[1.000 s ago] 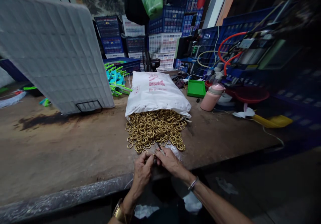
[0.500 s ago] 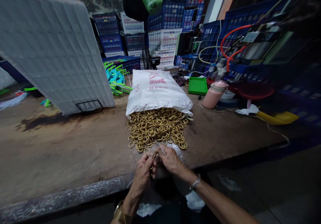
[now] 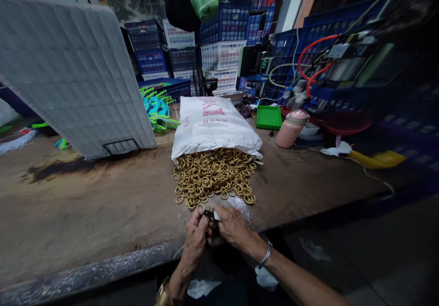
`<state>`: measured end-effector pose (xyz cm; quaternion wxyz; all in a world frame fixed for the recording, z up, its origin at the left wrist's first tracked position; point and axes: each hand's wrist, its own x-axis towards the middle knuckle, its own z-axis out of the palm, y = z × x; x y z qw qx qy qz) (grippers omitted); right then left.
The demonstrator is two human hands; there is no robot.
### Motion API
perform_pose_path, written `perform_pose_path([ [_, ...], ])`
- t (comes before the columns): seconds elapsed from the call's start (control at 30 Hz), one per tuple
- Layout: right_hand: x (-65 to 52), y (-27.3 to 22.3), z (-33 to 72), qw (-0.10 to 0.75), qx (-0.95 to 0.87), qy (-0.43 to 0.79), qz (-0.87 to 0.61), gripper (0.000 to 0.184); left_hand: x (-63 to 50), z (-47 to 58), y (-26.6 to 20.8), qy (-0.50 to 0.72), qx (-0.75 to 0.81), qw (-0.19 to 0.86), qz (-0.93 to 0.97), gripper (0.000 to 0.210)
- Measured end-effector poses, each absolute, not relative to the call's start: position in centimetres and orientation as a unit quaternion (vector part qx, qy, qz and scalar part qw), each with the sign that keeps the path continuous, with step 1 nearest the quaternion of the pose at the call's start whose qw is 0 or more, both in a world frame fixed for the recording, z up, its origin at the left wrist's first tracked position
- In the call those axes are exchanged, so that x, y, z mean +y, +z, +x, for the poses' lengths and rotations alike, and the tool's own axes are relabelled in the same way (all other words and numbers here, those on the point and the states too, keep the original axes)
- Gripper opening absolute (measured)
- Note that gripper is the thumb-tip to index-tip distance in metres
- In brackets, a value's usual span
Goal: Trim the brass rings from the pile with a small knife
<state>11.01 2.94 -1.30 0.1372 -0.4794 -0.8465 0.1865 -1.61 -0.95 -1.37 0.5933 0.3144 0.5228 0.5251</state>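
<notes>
Pinched between the thumb and fingers of my left hand is a brass-coloured ring. My right hand is closed on a small tool with a flat black part and a whitish part. The black end points left and reaches the ring; whether it touches is too small to tell. Just beyond both hands lies a heap of similar rings, spilling from the open mouth of a white sack with red print. My left palm and lower fingers are partly hidden.
A grey padded panel stands on the table at left. Green-and-turquoise items lie behind it. To the right are a green tray, a pink bottle and a yellow scoop. Stacked crates fill the back.
My right hand has turned, and the tool's black part now shows between my hands. The ring in my left fingers has come up into clearer view. Sack and heap stay put.
</notes>
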Motion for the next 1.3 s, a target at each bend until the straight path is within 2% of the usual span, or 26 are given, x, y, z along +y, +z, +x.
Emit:
perform_pose_path([
  [0.3, 3.4, -1.4, 11.2, 0.113, -0.855, 0.189, -0.469, 0.027, -1.4, -1.7, -1.0, 0.524, 0.527, 0.578, 0.336, 0.036],
  [0.53, 5.4, -2.1, 12.5, 0.133, -0.787, 0.109, -0.592, 0.019, -2.1, -1.3, 0.8, 0.526, 0.441, 0.692, 0.223, 0.031],
  [0.67, 6.4, -1.9, 12.4, 0.121, -0.748, 0.086, -0.646, 0.018, -1.6, -1.5, -0.1, 0.539, 0.427, 0.704, 0.179, 0.031],
  [0.9, 7.3, -2.4, 12.2, 0.105, -0.741, 0.079, -0.659, 0.017, -1.2, -2.0, -0.5, 0.529, 0.387, 0.74, 0.148, 0.026],
  [0.97, 7.3, -2.4, 12.3, 0.118, -0.746, 0.085, -0.65, 0.017, -1.2, -2.1, -0.4, 0.524, 0.379, 0.753, 0.123, 0.03],
  [1.13, 6.5, -2.3, 12.9, 0.172, -0.779, 0.106, -0.594, 0.017, -1.0, -2.3, -1.0, 0.532, 0.416, 0.733, 0.074, 0.025],
  [1.3, 5.2, -1.3, 12.7, 0.2, -0.805, 0.192, -0.524, 0.015, -0.6, -2.1, -0.8, 0.545, 0.435, 0.703, 0.144, 0.029],
])
